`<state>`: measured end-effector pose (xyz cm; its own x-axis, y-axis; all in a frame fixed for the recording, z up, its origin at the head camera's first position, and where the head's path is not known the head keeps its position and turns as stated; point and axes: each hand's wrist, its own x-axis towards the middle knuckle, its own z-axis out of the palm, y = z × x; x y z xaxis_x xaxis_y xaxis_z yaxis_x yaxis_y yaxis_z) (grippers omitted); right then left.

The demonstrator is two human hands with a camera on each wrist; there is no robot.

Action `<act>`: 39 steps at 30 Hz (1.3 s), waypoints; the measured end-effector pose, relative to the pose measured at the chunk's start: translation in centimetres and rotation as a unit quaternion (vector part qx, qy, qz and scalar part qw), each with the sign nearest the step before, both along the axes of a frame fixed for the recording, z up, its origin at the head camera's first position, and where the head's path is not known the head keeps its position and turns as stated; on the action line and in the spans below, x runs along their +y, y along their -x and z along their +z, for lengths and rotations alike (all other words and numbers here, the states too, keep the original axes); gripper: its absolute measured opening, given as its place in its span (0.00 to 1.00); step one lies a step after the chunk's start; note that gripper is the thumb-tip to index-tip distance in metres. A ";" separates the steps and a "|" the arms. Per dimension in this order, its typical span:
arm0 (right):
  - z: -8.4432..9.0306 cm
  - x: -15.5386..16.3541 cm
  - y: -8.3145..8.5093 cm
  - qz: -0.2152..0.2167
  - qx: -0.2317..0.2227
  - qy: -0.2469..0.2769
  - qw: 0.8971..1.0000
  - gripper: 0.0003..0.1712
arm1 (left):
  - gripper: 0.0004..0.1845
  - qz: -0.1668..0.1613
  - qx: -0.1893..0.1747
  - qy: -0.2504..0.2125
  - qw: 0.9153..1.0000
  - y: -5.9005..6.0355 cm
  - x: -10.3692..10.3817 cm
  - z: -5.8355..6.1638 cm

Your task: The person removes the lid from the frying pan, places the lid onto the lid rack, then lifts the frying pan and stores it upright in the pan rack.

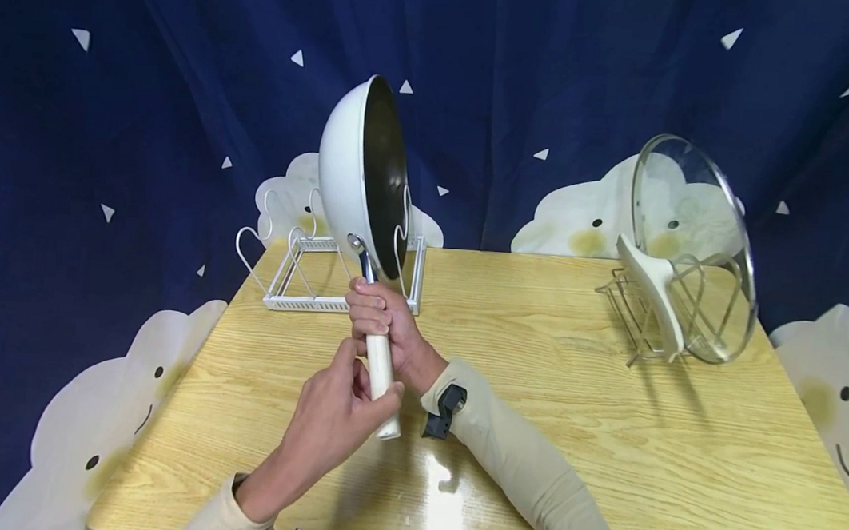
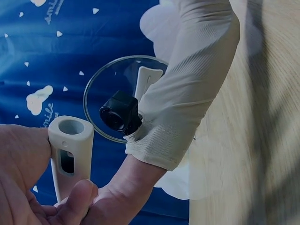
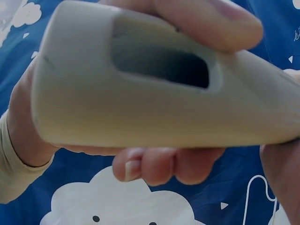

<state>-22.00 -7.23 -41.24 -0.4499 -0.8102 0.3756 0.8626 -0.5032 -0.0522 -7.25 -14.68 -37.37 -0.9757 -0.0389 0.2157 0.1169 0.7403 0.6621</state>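
A white pan [image 1: 344, 173] with a dark inside stands on edge, its lower rim among the wire loops of a white rack [image 1: 301, 282]. Its cream handle [image 1: 379, 367] slants down toward me. My right hand [image 1: 377, 314] grips the upper part of the handle near the pan. My left hand [image 1: 337, 416] holds the handle's lower end. In the left wrist view the hollow handle end [image 2: 70, 150] sits between my left thumb and palm [image 2: 28, 187]. The right wrist view is filled by the handle [image 3: 140, 93] with fingers curled round it.
A glass lid [image 1: 692, 247] with a cream grip leans in a metal wire stand [image 1: 631, 308] at the right of the wooden table [image 1: 569, 401]. A dark blue curtain with cloud shapes hangs behind. The table's edges lie close on the left and right.
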 end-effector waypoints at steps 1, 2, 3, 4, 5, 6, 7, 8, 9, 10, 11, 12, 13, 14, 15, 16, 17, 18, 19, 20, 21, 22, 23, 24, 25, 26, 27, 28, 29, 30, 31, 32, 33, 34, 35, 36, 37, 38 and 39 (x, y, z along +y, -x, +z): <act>-0.1 0.0 0.0 0.002 -0.002 0.000 1.000 0.17 | 0.19 0.000 -0.001 -0.003 1.000 0.0 0.0 -0.1; -0.2 0.0 0.0 0.003 -0.003 0.000 1.000 0.17 | 0.20 0.000 -0.002 -0.005 1.000 0.0 0.0 -0.2; -0.2 0.0 0.0 0.004 -0.004 0.000 1.000 0.17 | 0.20 0.001 -0.001 -0.006 1.000 0.0 0.1 -0.3; -0.3 0.1 0.0 0.005 -0.004 0.000 1.000 0.17 | 0.20 0.002 -0.001 -0.006 1.000 0.0 0.1 -0.4; -0.4 0.1 0.0 0.004 -0.003 -0.001 1.000 0.17 | 0.20 0.002 -0.001 -0.006 1.000 0.0 0.1 -0.6; -0.5 0.1 0.0 0.004 -0.002 -0.002 1.000 0.17 | 0.20 0.003 0.000 -0.006 1.000 0.0 0.2 -0.7; -0.5 0.1 -0.1 0.004 -0.001 -0.002 1.000 0.16 | 0.20 0.003 0.001 -0.006 1.000 -0.1 0.2 -0.8; -0.6 0.1 -0.1 0.004 0.001 -0.002 1.000 0.15 | 0.20 0.004 0.003 -0.005 1.000 -0.1 0.2 -0.9; -0.7 0.2 -0.1 0.004 0.002 -0.002 1.000 0.14 | 0.20 0.003 0.004 -0.005 1.000 -0.1 0.2 -0.9; -0.8 0.2 0.0 0.004 0.004 -0.001 1.000 0.13 | 0.20 0.004 0.004 -0.004 1.000 0.0 0.2 -1.0; -0.8 0.2 0.0 0.005 0.004 0.001 1.000 0.12 | 0.19 0.003 0.006 -0.003 1.000 0.0 0.3 -1.0; -0.9 0.2 0.0 0.007 0.003 0.003 1.000 0.11 | 0.19 0.002 0.006 -0.004 1.000 0.0 0.3 -1.1; -0.9 0.2 0.0 0.008 0.003 0.005 1.000 0.11 | 0.19 0.002 0.007 -0.005 1.000 0.0 0.3 -1.1; -1.0 0.2 0.1 0.010 0.003 0.007 1.000 0.10 | 0.19 0.002 0.008 -0.004 1.000 0.0 0.3 -1.2; -1.1 0.2 0.1 0.011 0.003 0.008 1.000 0.10 | 0.19 0.002 0.008 -0.004 1.000 0.0 0.3 -1.2; -1.1 0.2 0.1 0.013 0.002 0.009 1.000 0.10 | 0.19 0.002 0.009 -0.004 1.000 0.0 0.3 -1.3; -1.2 0.2 0.1 0.014 0.001 0.010 1.000 0.10 | 0.19 0.002 0.010 -0.005 1.000 0.0 0.4 -1.4; -1.3 0.2 0.1 0.015 0.001 0.010 1.000 0.10 | 0.19 0.002 0.010 -0.006 1.000 0.0 0.4 -1.5; -1.4 0.2 0.1 0.016 0.001 0.009 1.000 0.10 | 0.19 0.002 0.011 -0.006 1.000 0.0 0.4 -1.6; -1.4 0.3 0.1 0.017 0.000 0.009 1.000 0.10 | 0.19 0.003 0.011 -0.007 1.000 0.0 0.4 -1.6; -1.5 0.3 0.1 0.018 -0.002 0.009 1.000 0.10 | 0.19 0.003 0.012 -0.008 1.000 -0.1 0.4 -1.7; -1.5 0.3 0.0 0.019 -0.003 0.009 1.000 0.10 | 0.20 0.003 0.012 -0.011 1.000 -0.1 0.4 -1.7; -1.6 0.3 0.0 0.020 -0.005 0.009 1.000 0.10 | 0.20 0.003 0.013 -0.012 1.000 -0.1 0.4 -1.8; -1.6 0.3 0.0 0.020 -0.007 0.008 1.000 0.10 | 0.20 0.003 0.013 -0.012 1.000 -0.1 0.4 -1.8; -1.6 0.4 0.0 0.021 -0.007 0.008 1.000 0.10 | 0.20 0.004 0.014 -0.012 1.000 -0.1 0.4 -1.9; -1.6 0.4 0.0 0.022 -0.008 0.008 1.000 0.10 | 0.20 0.004 0.014 -0.012 1.000 -0.1 0.5 -1.9; -1.7 0.4 0.0 0.023 -0.008 0.007 1.000 0.10 | 0.20 0.005 0.015 -0.012 1.000 -0.1 0.5 -1.9; -1.7 0.4 0.0 0.024 -0.009 0.008 1.000 0.10 | 0.20 0.006 0.016 -0.012 1.000 -0.1 0.5 -1.9; -1.7 0.4 0.0 0.025 -0.010 0.009 1.000 0.10 | 0.20 0.006 0.017 -0.011 1.000 -0.1 0.5 -2.0; -1.7 0.4 0.0 0.026 -0.010 0.009 1.000 0.10 | 0.20 0.006 0.017 -0.011 1.000 -0.1 0.5 -2.0; -1.7 0.4 0.0 0.027 -0.010 0.011 1.000 0.10 | 0.20 0.006 0.017 -0.011 1.000 -0.1 0.6 -2.0; -1.8 0.4 0.0 0.028 -0.010 0.012 0.999 0.10 | 0.20 0.005 0.018 -0.011 1.000 -0.1 0.6 -2.0; -1.8 0.5 0.0 0.030 -0.011 0.013 0.999 0.11 | 0.19 0.004 0.018 -0.010 1.000 0.0 0.6 -2.0; -1.8 0.5 0.0 0.031 -0.011 0.015 0.999 0.11 | 0.19 0.002 0.019 -0.009 1.000 0.0 0.6 -2.1; -1.9 0.5 0.0 0.032 -0.011 0.016 0.999 0.10 | 0.19 0.001 0.019 -0.008 1.000 0.0 0.6 -2.1; -1.9 0.5 0.0 0.032 -0.011 0.017 0.999 0.10 | 0.19 0.001 0.019 -0.008 1.000 0.0 0.6 -2.1; -1.9 0.5 0.0 0.032 -0.011 0.017 0.999 0.10 | 0.18 0.000 0.019 -0.007 1.000 0.0 0.6 -2.2; -2.0 0.5 0.0 0.031 -0.012 0.018 0.999 0.10 | 0.18 -0.001 0.020 -0.007 1.000 0.0 0.6 -2.2; -2.0 0.5 0.0 0.030 -0.013 0.018 0.999 0.10 | 0.18 -0.001 0.020 -0.006 1.000 0.0 0.6 -2.2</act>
